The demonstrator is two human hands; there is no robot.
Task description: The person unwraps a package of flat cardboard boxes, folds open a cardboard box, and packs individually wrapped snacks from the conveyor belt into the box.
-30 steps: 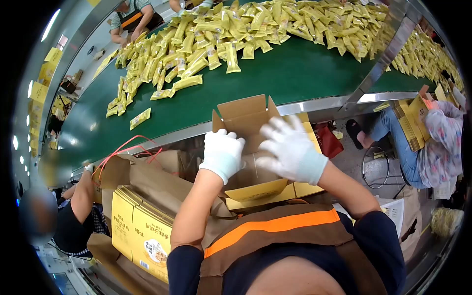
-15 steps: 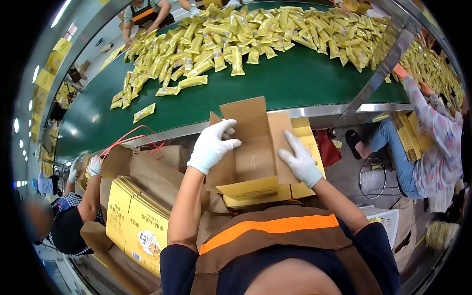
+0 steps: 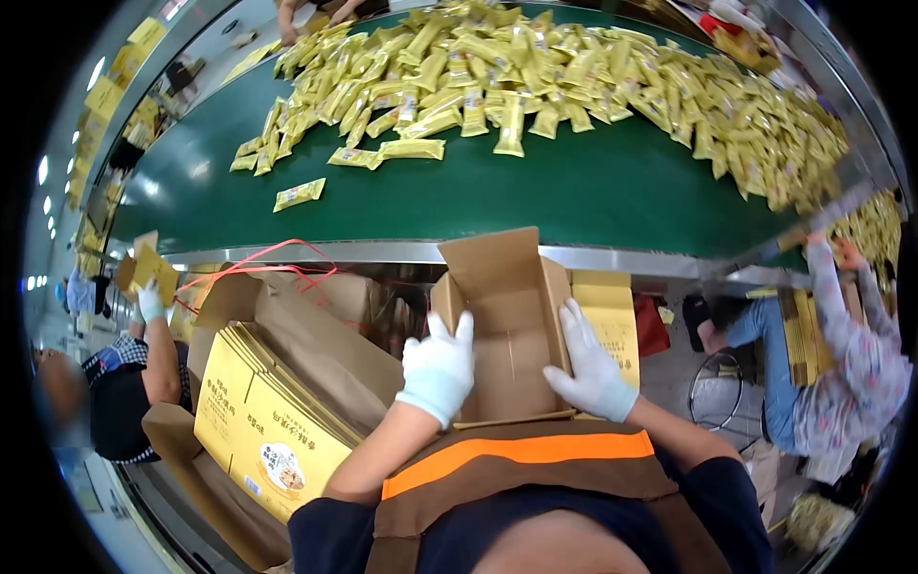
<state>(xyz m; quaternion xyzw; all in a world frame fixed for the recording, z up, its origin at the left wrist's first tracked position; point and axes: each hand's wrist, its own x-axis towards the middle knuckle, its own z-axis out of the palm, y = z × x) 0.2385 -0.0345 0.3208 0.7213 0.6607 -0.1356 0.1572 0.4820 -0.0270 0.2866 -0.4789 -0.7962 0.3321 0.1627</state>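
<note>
as hands [image 3: 438, 370] [image 3: 595, 371] flank its rim, box [image 3: 509, 335] gapes

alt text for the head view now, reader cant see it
Gloved left hand and right hand hold an open box by its sides. Beyond it, yellow packets are heaped on a green table; folded cartons are at left, with co-workers at both sides.

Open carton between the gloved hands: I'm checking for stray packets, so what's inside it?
Only brown cardboard shows inside the open carton, with a thin line down its middle. The left hand covers part of its left side.
</note>
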